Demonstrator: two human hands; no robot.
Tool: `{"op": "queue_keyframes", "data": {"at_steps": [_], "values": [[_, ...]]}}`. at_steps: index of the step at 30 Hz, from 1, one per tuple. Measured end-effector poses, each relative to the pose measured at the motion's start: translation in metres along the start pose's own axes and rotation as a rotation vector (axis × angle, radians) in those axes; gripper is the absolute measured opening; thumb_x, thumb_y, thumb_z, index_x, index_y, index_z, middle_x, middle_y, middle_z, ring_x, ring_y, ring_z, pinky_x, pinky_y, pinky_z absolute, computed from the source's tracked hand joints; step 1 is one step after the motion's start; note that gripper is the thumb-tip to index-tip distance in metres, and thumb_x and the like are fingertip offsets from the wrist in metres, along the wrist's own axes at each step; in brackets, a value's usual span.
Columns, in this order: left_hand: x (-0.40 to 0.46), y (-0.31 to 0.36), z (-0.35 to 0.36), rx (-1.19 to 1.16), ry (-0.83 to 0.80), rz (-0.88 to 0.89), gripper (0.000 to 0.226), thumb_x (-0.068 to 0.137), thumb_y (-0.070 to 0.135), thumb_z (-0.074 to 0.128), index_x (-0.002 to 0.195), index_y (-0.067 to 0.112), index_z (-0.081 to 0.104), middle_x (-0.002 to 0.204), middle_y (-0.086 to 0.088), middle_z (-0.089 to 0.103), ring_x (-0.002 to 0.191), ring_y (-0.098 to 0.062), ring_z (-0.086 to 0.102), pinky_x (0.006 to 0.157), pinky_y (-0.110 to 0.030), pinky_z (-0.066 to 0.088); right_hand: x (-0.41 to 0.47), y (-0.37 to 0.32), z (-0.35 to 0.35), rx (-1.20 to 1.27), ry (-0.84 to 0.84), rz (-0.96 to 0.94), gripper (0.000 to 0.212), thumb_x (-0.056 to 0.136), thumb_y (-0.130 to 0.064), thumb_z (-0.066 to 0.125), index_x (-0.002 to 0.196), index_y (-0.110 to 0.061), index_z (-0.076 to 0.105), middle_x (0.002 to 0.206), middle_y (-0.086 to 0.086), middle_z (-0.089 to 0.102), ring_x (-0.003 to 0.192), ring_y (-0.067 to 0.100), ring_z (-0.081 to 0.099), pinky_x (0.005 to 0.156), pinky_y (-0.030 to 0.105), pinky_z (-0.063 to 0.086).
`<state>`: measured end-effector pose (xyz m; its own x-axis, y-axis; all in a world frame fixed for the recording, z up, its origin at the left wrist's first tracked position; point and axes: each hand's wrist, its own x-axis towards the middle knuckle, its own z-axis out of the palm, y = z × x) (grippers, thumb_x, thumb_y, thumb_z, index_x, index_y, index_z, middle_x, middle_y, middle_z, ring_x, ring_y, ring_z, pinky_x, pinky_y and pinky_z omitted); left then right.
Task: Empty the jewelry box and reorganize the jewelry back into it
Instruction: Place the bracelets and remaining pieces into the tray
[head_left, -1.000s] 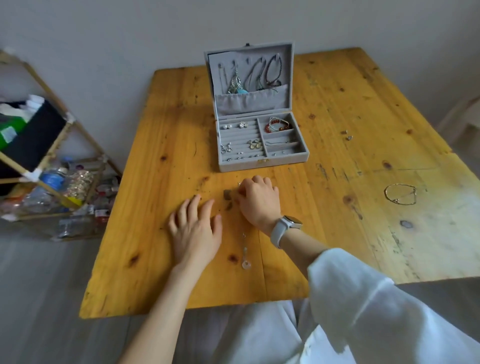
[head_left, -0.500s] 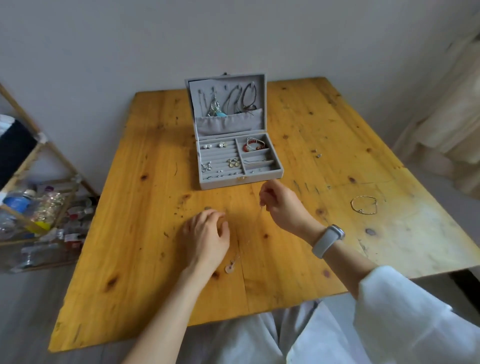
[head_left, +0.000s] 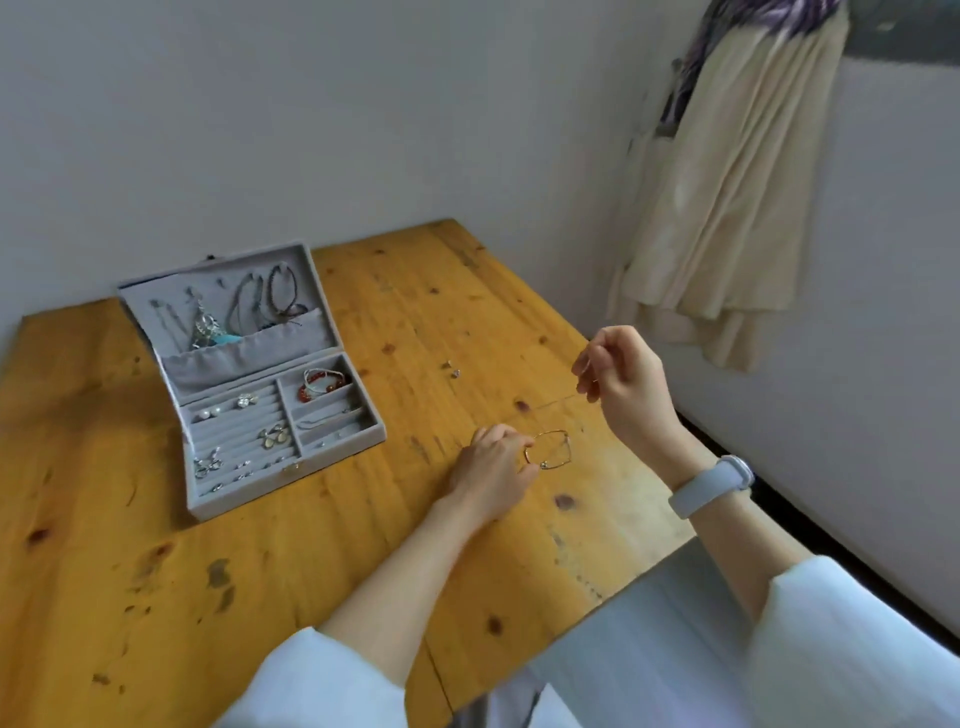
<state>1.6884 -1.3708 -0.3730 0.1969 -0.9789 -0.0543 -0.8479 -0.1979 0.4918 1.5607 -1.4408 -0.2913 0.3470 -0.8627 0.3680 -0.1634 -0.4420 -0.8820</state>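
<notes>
Pinching a thin gold bangle (head_left: 548, 449) on the wooden table (head_left: 363, 545), the left hand (head_left: 493, 470) grips its near-left edge. Raised to the right, the right hand (head_left: 621, 376) pinches something too fine to identify. Far left sits the open grey jewelry box (head_left: 249, 384), still holding jewelry.

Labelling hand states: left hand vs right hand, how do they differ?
The left hand is low at the table, fingers pinching the gold bracelet; the right hand is raised above the table, pinching a thin chain. The right wrist wears a watch; the left wrist is bare. Both have curled fingers and hold jewelry.
</notes>
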Motion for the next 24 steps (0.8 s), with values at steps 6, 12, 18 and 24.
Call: {"op": "queue_keyframes", "data": {"at_steps": [6, 12, 18, 24], "values": [[0.027, 0.007, 0.022, 0.164, 0.031, 0.044, 0.019, 0.094, 0.030, 0.049, 0.106, 0.019, 0.059, 0.118, 0.000, 0.048, 0.115, -0.018, 0.039, 0.098, -0.035, 0.032, 0.006, 0.028, -0.029, -0.026, 0.072, 0.068, 0.029, 0.095, -0.002, 0.035, 0.075, -0.021, 0.043, 0.070, -0.003, 0.057, 0.055, 0.011, 0.053, 0.051, 0.023, 0.044], [0.045, 0.004, 0.000, -0.094, 0.017, -0.013, 0.014, 0.096, 0.021, 0.044, 0.102, 0.013, 0.054, 0.114, -0.004, 0.053, 0.109, -0.020, 0.043, 0.087, -0.027, 0.037, 0.027, 0.032, -0.027, 0.030, 0.018, 0.114, 0.027, 0.096, -0.003, 0.034, 0.077, -0.020, 0.043, 0.074, 0.001, 0.057, 0.064, 0.020, 0.058, 0.058, 0.029, 0.047], [0.075, 0.003, -0.068, -0.362, 0.207, -0.020, 0.010, 0.094, 0.013, 0.047, 0.087, 0.017, 0.052, 0.083, 0.004, 0.063, 0.083, -0.018, 0.059, 0.072, -0.029, 0.046, 0.084, 0.024, -0.005, 0.005, -0.052, 0.088, 0.026, 0.096, -0.005, 0.033, 0.077, -0.021, 0.040, 0.074, -0.001, 0.059, 0.067, 0.019, 0.060, 0.062, 0.031, 0.051], [0.127, -0.015, -0.098, -0.475, 0.393, -0.025, 0.016, 0.093, 0.010, 0.050, 0.081, 0.021, 0.052, 0.079, 0.005, 0.063, 0.078, -0.017, 0.062, 0.063, -0.025, 0.048, 0.163, 0.038, 0.030, 0.028, -0.023, 0.084, 0.026, 0.096, -0.007, 0.035, 0.076, -0.022, 0.040, 0.076, 0.001, 0.058, 0.077, 0.028, 0.062, 0.071, 0.039, 0.054]]}}
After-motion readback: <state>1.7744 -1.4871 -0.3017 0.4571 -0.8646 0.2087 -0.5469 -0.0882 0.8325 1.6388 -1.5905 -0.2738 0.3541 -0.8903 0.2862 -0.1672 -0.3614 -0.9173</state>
